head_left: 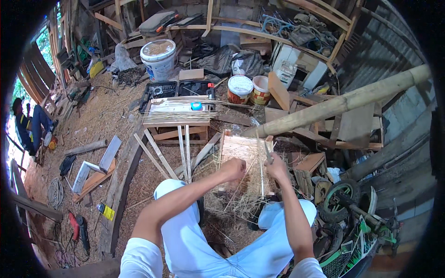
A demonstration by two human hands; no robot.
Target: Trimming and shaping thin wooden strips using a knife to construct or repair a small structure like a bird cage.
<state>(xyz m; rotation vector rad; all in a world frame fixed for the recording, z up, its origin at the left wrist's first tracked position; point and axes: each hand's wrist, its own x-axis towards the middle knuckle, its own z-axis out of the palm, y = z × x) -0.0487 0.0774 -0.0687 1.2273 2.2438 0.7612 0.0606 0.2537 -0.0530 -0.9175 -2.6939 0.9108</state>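
Note:
My right hand [276, 167] is closed round a knife, its narrow blade [267, 149] pointing up and away from me. Left of it, my left hand [234, 169] is curled closed over a low wooden bench [236, 147]; whatever lies inside its fingers is hidden. A pale thin strip [262, 181] stands out beside my right hand, over the bench's right side. Loose shavings and thin strips [241, 201] lie heaped on the near end of the bench, between my knees.
A small table [178, 123] ahead carries many thin strips and a blue tape measure [196, 106]. A thick bamboo pole [343, 105] slants in from the right. Buckets [158, 58] stand behind. A small bicycle [343, 204] lies right. Another person [31, 125] sits far left.

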